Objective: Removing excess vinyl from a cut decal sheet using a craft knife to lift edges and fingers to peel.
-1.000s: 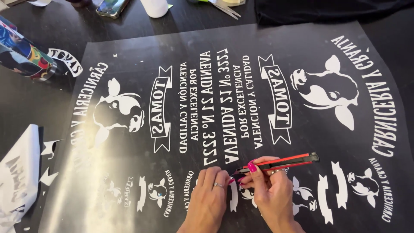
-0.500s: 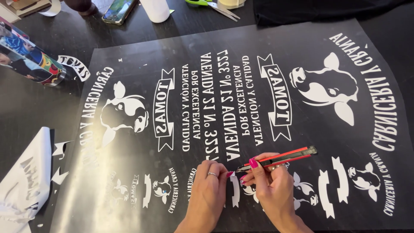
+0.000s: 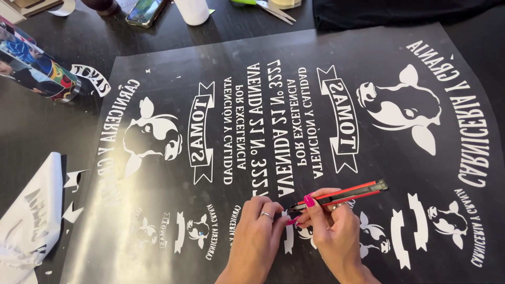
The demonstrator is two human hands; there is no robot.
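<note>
Two hands work close together at the lower middle of a large black vinyl sheet (image 3: 294, 131) printed with white mirrored lettering and cow heads, spread over the dark tabletop (image 3: 42, 131). On the right hand (image 3: 336, 234), the fingers are clamped around a red and black utility knife (image 3: 342, 194), its tip pointing down-left onto a small white banner shape. Beside it, the left hand (image 3: 258, 236) presses the sheet with fingers together, fingertips just next to the blade. Peeled white vinyl scraps (image 3: 29, 221) lie at the left edge, a colourful cylinder (image 3: 37, 66) farther up, and a phone (image 3: 144, 10) near the top.
</note>
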